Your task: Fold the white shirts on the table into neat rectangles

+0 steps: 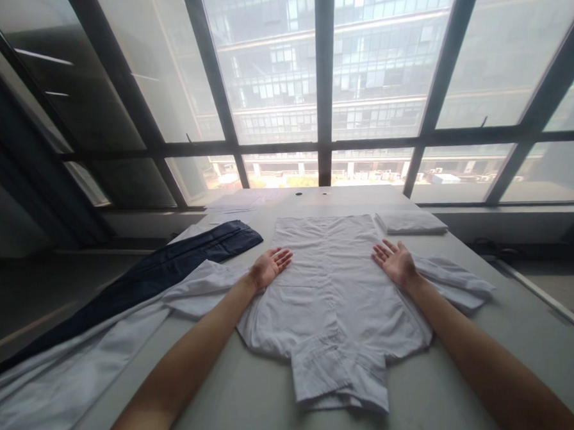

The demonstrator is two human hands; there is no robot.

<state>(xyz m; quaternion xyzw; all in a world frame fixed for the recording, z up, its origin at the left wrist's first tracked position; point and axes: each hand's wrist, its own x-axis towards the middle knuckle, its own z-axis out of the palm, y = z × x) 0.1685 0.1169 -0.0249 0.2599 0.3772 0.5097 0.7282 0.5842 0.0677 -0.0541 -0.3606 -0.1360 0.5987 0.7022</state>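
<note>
A white garment (322, 281), buttoned down the middle and looking like a shirt, lies spread on the table with its collar end (339, 378) towards me. Its sleeves stick out to both sides under my forearms. My left hand (271, 267) is palm up at the garment's left edge, fingers stretched out and holding nothing. Over the right edge, my right hand (394, 264) is likewise palm up with its fingers apart. Whether either hand touches the cloth, I cannot tell.
The pale table (451, 377) reaches to a large window (379, 66). A folded white cloth (411, 223) lies at the back right. Dark blue trousers (183, 254) and more white fabric (101, 353) drape along the left side. Paper sheets (234, 202) rest at the back left.
</note>
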